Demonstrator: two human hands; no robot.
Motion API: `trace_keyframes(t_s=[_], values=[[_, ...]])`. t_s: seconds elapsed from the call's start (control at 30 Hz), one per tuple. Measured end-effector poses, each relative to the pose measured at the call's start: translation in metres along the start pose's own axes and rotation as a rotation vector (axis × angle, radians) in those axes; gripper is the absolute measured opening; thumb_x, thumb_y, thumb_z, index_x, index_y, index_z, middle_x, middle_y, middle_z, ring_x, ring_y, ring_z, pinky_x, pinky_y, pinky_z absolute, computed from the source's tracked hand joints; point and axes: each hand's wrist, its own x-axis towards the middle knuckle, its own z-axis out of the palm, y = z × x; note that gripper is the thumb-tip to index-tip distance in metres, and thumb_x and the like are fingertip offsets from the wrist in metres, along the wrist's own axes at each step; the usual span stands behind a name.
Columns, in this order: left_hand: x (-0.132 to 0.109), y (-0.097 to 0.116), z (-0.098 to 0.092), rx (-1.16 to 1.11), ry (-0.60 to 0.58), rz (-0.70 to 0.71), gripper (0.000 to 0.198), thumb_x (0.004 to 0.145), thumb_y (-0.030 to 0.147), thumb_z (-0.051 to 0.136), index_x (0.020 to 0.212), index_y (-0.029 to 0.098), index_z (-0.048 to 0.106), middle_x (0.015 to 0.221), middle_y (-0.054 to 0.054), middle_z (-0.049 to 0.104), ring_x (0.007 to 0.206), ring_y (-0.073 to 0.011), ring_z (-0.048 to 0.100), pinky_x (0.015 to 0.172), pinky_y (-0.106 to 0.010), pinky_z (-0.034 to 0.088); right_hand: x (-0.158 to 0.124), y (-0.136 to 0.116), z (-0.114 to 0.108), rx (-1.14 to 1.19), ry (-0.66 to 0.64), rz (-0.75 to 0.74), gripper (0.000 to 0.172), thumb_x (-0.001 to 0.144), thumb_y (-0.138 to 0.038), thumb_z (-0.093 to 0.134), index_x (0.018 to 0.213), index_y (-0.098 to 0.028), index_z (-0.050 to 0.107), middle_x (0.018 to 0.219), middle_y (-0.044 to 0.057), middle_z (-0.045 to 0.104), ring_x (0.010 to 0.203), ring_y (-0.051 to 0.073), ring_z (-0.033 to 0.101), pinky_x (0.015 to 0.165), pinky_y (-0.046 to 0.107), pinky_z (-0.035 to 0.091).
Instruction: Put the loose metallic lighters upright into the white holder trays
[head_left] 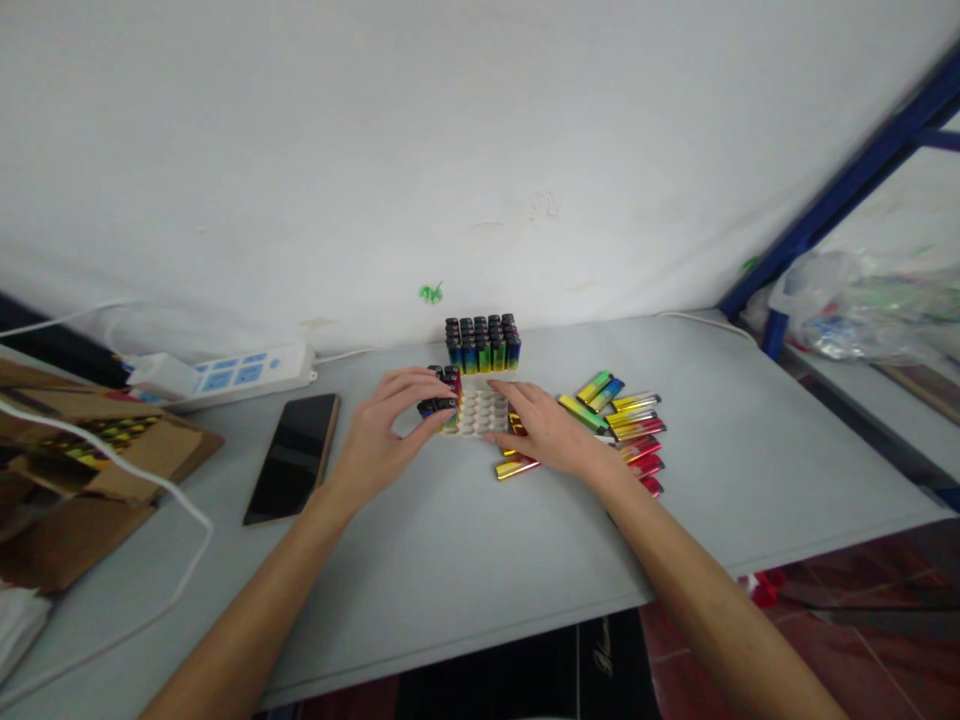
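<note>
Lighters with black tops [437, 407] fill the left end of a small white tray with rows of round holes [482, 412]. My left hand [386, 430] is closed at that end, thumb and fingers pinching a lighter there; its lower part is hidden. At the tray's other end my right hand [549, 430] spans it, fingertips at the far edge and thumb at the near edge, steadying it. Yellow lighters [517, 467] lie partly under my right hand. Just behind the tray, a block of upright lighters [484, 345] in blue, green and yellow stands near the wall.
Loose coloured lighters [637, 430] lie in a heap right of my right hand. On the left are a phone [292, 458], a white power strip [244, 375], a cardboard box [97, 460] and a loose white cable [196, 515]. Plastic bags [847, 300] sit beyond a blue frame [825, 210].
</note>
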Motion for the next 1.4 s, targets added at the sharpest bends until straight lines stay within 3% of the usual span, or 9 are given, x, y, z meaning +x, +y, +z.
trace_keyframes(t_s=[0.6,0.77,0.87,0.97,1.07,1.17,1.27,1.4], values=[[-0.002,-0.013,-0.001,0.028,-0.141,-0.022,0.018,0.098,0.038,0.069,0.105,0.024,0.076,0.139,-0.01,0.061,0.132,-0.0278,0.061,0.118,-0.05,0.047,0.0,0.003,0.001,-0.038,-0.035,-0.012,0.067,0.1,-0.046,0.068,0.155,-0.014,0.045,0.145,0.022,0.06,0.137,0.036,0.057,0.116,0.055,0.048],[-0.003,-0.009,0.001,0.07,-0.112,0.017,0.022,0.1,0.034,0.065,0.119,0.025,0.072,0.144,-0.011,0.06,0.132,-0.0269,0.061,0.115,-0.049,0.05,-0.001,0.0,0.0,-0.027,-0.023,-0.015,0.068,0.1,-0.047,0.068,0.155,-0.015,0.044,0.145,0.022,0.059,0.136,0.036,0.057,0.116,0.055,0.048],[-0.002,-0.005,0.002,0.11,-0.086,0.058,0.029,0.098,0.031,0.067,0.126,0.024,0.068,0.14,-0.013,0.062,0.132,-0.0276,0.06,0.116,-0.05,0.049,0.001,-0.002,-0.005,0.007,0.007,-0.032,0.063,0.102,-0.049,0.064,0.154,-0.018,0.046,0.147,0.02,0.058,0.136,0.033,0.058,0.116,0.052,0.049],[-0.003,0.001,0.002,0.153,-0.02,0.078,0.028,0.096,0.028,0.068,0.123,0.023,0.068,0.137,-0.013,0.064,0.128,-0.028,0.061,0.112,-0.05,0.051,0.003,0.004,-0.017,-0.038,0.084,0.019,0.047,0.106,-0.042,0.057,0.147,-0.02,0.055,0.142,0.018,0.062,0.131,0.032,0.061,0.115,0.052,0.05],[-0.005,0.009,0.004,0.175,0.101,0.11,0.023,0.093,0.024,0.067,0.116,0.023,0.068,0.127,-0.012,0.067,0.119,-0.0275,0.065,0.106,-0.049,0.054,-0.001,0.021,-0.032,-0.167,0.16,0.154,0.035,0.106,-0.03,0.054,0.137,-0.019,0.063,0.131,0.017,0.067,0.122,0.033,0.064,0.11,0.053,0.051],[-0.01,0.02,0.009,0.14,0.18,0.173,0.018,0.09,0.02,0.066,0.108,0.022,0.068,0.111,-0.01,0.07,0.106,-0.0264,0.067,0.097,-0.046,0.057,-0.01,0.037,-0.046,-0.28,0.175,0.343,0.03,0.102,-0.03,0.06,0.127,-0.016,0.07,0.122,0.018,0.069,0.115,0.034,0.066,0.105,0.05,0.052],[-0.015,0.028,0.018,0.066,0.175,0.24,0.014,0.089,0.015,0.065,0.101,0.023,0.067,0.096,-0.007,0.069,0.093,-0.0235,0.067,0.087,-0.041,0.059,-0.019,0.044,-0.059,-0.341,0.093,0.453,0.03,0.096,-0.039,0.072,0.116,-0.016,0.075,0.112,0.016,0.069,0.105,0.032,0.068,0.098,0.046,0.054],[-0.02,0.028,0.029,-0.03,0.119,0.28,0.012,0.089,0.009,0.063,0.092,0.021,0.064,0.085,-0.005,0.067,0.082,-0.0197,0.065,0.08,-0.037,0.058,-0.026,0.041,-0.07,-0.3,-0.076,0.458,0.021,0.094,-0.039,0.075,0.103,-0.019,0.078,0.102,0.01,0.071,0.086,0.024,0.068,0.086,0.039,0.055]])
